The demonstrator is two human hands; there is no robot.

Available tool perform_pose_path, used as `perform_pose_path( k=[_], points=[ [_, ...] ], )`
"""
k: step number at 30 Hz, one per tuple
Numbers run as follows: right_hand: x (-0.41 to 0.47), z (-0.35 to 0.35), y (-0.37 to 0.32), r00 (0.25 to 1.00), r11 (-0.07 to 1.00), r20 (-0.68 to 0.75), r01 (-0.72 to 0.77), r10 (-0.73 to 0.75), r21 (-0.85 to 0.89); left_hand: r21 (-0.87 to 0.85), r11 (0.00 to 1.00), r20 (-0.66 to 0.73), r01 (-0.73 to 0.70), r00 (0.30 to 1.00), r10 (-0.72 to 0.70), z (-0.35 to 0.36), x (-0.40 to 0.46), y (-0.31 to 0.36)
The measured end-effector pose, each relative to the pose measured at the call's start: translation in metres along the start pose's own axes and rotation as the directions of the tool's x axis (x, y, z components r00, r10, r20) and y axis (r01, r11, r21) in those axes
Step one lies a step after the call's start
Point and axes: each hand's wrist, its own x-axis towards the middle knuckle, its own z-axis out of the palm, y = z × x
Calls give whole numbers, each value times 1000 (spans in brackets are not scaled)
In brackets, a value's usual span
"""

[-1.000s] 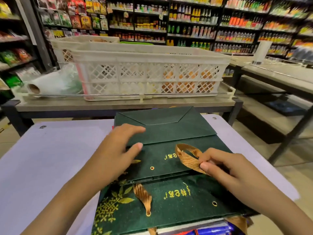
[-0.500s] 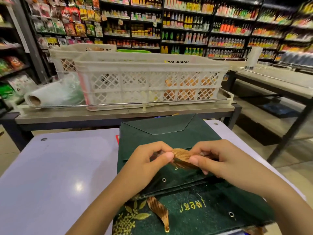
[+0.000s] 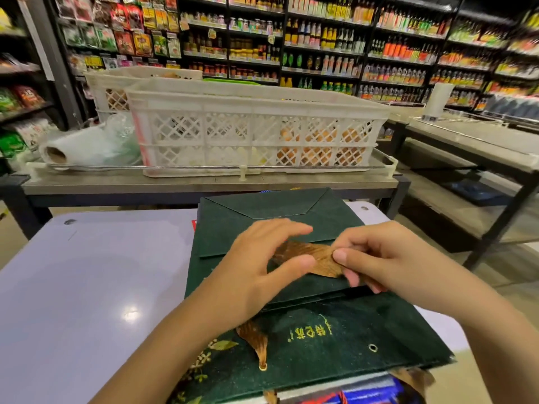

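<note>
Closest to me, at the bottom edge, the near green bag (image 3: 335, 354) lies flat on some blue things I cannot make out. A short ribbon (image 3: 256, 342) hangs from one small ring hole in it. The other ring hole (image 3: 372, 347) looks bare. I think the bags lie flat in a pile so each one can be worked on in turn.

Just past it, and touching it, lies the far green bag (image 3: 262, 217). I cannot tell which bag is on top. Both hands meet over this bag on the gold ribbon (image 3: 309, 256). The right hand (image 3: 388, 258) pinches the ribbon's right end between its thumb and curled fingers. The left hand (image 3: 262, 275) has its thumb on the left end and its fingers bent over the top, so it holds that end too, but more loosely. My guess is that the ribbon is soft and floppy, so it needs two hands. Pulled at both ends, it lies straight and can be led to a hole in the bag. The forearms lie low over the bags, which may help press the paper down.

The bags sit on the right part of the white table (image 3: 87, 272).

Behind it, a white crate (image 3: 256, 123) with round orange-brown things inside stands on a grey counter. A roll of thin plastic bags (image 3: 73, 147) lies just beside it.

Farthest off are the shelves of bottles (image 3: 320, 39), a bit blurry.
</note>
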Motion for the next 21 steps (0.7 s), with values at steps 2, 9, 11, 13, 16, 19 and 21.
perform_pose_path(
  k=[2,9,11,13,16,19,21],
  points=[
    [2,-3,-4,1000,999,16,23,-24,34,31,999,38,-31,999,30,-1,4,4],
    [-4,-12,8,999,976,51,-18,7,218,-445,883,-209,147,942,-262,-25,15,-15],
    [-3,-10,15,998,974,62,-33,19,224,-477,845,-237,241,891,-388,-26,19,-24],
    [0,-6,18,996,974,86,-44,26,221,-474,821,-200,319,869,-453,-23,20,-30],
    [8,2,13,985,969,172,-43,1,245,-336,862,-166,379,878,-450,-20,17,-39],
    [19,9,10,987,974,158,2,-39,228,-170,889,-162,426,878,-451,-26,5,-41],
    [27,14,8,995,968,88,23,-47,249,-101,893,-117,438,886,-448,-33,-12,-37]
  ],
)
